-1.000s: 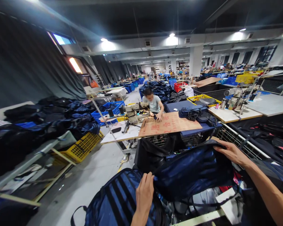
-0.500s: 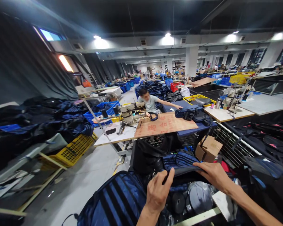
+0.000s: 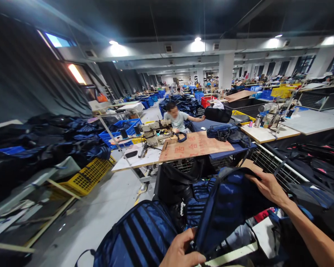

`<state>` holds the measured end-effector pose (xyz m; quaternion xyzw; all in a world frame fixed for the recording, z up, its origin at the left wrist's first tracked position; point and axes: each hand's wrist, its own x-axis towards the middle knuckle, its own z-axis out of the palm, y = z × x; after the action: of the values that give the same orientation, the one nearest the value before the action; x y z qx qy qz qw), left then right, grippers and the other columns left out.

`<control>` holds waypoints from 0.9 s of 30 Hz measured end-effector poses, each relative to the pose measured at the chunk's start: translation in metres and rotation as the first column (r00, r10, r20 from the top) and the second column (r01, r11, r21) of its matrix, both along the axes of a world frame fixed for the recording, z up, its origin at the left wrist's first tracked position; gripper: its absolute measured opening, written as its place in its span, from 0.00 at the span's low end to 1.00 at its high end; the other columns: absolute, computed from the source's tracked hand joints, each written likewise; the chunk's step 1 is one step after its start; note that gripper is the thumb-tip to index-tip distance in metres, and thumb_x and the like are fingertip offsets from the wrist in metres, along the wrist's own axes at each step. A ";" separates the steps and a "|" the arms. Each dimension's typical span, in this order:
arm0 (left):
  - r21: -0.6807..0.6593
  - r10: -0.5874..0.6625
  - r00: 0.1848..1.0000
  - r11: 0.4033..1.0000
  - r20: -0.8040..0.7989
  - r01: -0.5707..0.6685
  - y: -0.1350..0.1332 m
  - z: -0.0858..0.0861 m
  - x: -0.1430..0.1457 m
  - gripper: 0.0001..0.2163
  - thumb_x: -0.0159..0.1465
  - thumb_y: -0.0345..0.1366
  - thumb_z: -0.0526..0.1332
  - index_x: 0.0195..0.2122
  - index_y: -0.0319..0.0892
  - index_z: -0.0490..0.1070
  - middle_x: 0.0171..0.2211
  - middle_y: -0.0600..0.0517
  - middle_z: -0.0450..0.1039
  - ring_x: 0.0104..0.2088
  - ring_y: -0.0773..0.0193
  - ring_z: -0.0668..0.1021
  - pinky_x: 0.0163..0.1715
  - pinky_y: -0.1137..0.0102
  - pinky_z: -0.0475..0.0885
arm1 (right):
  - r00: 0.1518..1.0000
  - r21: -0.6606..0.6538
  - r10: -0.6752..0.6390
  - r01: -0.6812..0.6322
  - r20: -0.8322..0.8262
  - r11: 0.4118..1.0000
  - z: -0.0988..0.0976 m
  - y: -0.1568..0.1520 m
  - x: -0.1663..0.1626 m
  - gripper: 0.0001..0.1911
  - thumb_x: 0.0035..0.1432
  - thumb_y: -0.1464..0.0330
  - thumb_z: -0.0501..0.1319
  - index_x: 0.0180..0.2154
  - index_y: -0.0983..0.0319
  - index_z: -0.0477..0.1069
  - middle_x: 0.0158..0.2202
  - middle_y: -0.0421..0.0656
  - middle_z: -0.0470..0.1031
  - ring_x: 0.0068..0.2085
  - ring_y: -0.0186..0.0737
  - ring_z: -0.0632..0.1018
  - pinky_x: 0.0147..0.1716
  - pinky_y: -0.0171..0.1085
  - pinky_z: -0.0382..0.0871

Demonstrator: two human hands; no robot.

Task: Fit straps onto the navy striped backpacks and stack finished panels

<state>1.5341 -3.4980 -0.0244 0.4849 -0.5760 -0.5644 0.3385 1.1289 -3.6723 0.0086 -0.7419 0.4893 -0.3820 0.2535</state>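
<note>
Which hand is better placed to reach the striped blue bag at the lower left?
Probably the left hand: it is close beside the striped blue bag. The right hand is farther off, holding the upper edge of the dark blue piece.

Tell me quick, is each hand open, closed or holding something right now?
Left hand: partly curled at the lower edge of the dark blue fabric bag piece; grip unclear.
Right hand: closed, holding that piece's upper edge.
</note>
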 end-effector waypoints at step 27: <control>-0.565 0.598 -0.028 0.740 0.801 -0.366 0.056 -0.102 0.142 0.25 0.81 0.42 0.48 0.73 0.38 0.70 0.68 0.31 0.73 0.70 0.39 0.71 0.69 0.40 0.64 | 0.744 0.565 0.650 -0.474 -0.153 0.676 -0.175 0.018 0.392 0.22 0.77 0.52 0.60 0.62 0.60 0.71 0.52 0.49 0.85 0.52 0.51 0.82 0.52 0.41 0.69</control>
<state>1.6759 -3.4425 -0.1263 0.8580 -0.4933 0.0852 0.1147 1.5207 -3.6539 -0.1660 -0.8217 0.3487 -0.0112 0.4506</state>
